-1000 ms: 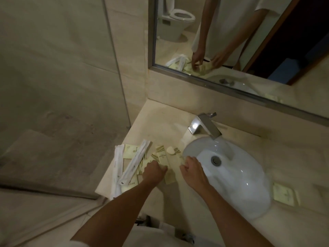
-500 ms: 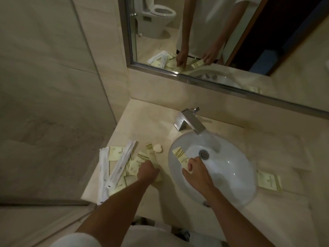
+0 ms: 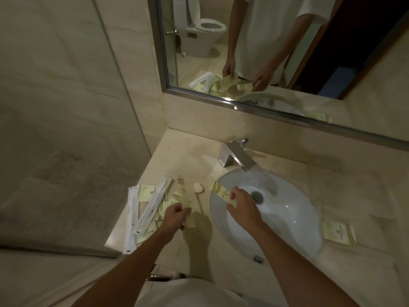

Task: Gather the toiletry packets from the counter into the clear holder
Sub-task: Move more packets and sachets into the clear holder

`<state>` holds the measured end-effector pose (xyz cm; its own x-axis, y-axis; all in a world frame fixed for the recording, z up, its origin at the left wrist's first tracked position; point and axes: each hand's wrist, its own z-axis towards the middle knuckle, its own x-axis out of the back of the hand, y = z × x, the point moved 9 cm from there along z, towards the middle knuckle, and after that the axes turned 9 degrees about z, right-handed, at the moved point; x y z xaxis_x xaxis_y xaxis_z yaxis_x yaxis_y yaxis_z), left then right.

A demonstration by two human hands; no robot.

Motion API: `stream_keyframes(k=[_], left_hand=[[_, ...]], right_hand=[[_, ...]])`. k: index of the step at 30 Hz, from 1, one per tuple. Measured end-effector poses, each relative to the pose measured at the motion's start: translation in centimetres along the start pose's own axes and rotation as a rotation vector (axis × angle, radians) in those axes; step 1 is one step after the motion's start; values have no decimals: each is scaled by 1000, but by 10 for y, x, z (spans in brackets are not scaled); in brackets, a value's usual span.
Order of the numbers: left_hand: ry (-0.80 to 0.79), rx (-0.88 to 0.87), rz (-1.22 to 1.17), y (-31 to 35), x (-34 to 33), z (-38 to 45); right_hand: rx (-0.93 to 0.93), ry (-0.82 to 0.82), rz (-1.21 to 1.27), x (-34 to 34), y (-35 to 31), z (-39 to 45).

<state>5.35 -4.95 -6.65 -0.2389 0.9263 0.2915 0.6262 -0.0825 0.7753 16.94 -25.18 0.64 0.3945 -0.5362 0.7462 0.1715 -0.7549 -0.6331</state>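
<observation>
Early stage: right hand (image 3: 241,201) pinches striped packet (image 3: 219,190) over sink (image 3: 287,209); left hand (image 3: 176,214) grips another packet (image 3: 184,196). Most packets (image 3: 155,202) remain on bench (image 3: 183,151), centre-left; clear holder unseen.

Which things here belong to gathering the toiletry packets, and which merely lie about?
Belong: striped packet held by right hand; packet held by left hand; packet pile; lone packet.
Lying about: tap; sink; mirror.

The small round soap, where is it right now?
In the head view, the small round soap lies on the counter left of the sink basin, between the packet pile and the packet held by the right hand.
</observation>
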Motion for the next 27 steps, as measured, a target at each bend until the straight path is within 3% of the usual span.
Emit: stream_keyframes(k=[7, 13, 20, 27], left_hand=[[-14, -62, -52, 34, -32, -8], [-143, -206, 184, 73, -95, -18], [-224, -197, 575, 114, -179, -22], [-272, -233, 771, 139, -247, -14]], right_hand=[[38, 78, -61, 41, 32, -6], [3, 153, -121, 97, 90, -27], [-64, 166, -193, 157, 174, -57], [-153, 132, -145, 207, 256, -81]])
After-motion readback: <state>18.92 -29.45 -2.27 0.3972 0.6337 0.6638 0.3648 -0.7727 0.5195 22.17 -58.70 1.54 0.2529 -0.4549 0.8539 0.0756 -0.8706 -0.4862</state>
